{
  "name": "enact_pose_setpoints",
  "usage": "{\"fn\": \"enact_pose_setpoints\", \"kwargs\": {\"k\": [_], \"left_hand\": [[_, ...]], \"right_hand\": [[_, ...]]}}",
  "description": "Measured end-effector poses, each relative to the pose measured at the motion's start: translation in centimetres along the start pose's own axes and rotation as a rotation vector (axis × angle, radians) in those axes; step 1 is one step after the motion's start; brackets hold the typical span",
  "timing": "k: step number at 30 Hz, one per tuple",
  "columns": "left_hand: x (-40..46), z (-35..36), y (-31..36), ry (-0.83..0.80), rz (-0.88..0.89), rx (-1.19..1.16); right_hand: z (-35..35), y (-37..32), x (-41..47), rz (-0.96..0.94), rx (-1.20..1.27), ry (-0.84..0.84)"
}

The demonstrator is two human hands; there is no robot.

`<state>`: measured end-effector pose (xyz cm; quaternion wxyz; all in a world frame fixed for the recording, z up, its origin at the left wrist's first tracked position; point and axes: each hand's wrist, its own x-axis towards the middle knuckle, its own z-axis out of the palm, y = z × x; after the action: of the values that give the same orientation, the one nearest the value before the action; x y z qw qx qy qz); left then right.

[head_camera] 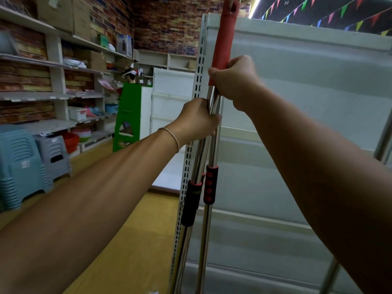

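The person stands facing a white shelf unit (307, 92) and holds a bundle of chrome poles (212, 149) that stands nearly upright against the unit's left edge, just in front of its perforated upright (199, 66). The right hand (235, 81) is the higher of the two. Its grip is wrapped round the lower end of the red handle (224, 39), where the red covering gives way to bare metal, and the thumb lies across the front. The left hand (197, 119) sits just below it, with its grip curled round the chrome poles from the left side, and a thin bracelet (172, 136) circles that wrist. Further down, two of the poles carry foam sleeves, one black with red dots (210, 184) and one plain black (191, 204), set side by side and a little staggered. The top of the red handle runs out at the upper edge of the view (what it meets there cannot be made out), and the feet of the poles are cut off at the bottom. Off to the left, on the yellow floor (135, 240), stand stacked blue stools (19, 162), grey stools (54, 153) and a green stand (127, 115). Behind them, wall shelves (53, 95) run along a brick wall, and coloured bunting (331, 16) hangs overhead to the right.
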<state>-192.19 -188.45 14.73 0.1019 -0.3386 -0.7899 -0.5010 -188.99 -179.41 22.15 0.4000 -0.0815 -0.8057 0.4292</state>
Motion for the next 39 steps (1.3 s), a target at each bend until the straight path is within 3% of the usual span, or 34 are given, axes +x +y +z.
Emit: {"fn": "enact_pose_setpoints", "kwargs": {"k": [17,21,25,34,39], "left_hand": [[0.4,0.8,-2.0,-0.003,-0.060,0.014],[-2.4,2.3,-4.8,0.021,0.018,0.299],[-6.5,3.7,-9.6,-0.077,-0.038,0.406],[-14.2,6.4,-16.7,-0.137,-0.123,0.337],[-18.1,9.3,-20.2,-0.162,-0.318,0.326]], "right_hand": [[1.0,1.3,-0.6,0.025,-0.003,0.054],[2.2,5.1,-4.8,0.055,-0.111,-0.033],[2.7,9.7,-8.9,0.046,-0.154,-0.108],[4.1,18.7,-16.4,0.094,-0.180,-0.163],[5.8,23.9,-21.3,0.170,-0.191,-0.226]]}}
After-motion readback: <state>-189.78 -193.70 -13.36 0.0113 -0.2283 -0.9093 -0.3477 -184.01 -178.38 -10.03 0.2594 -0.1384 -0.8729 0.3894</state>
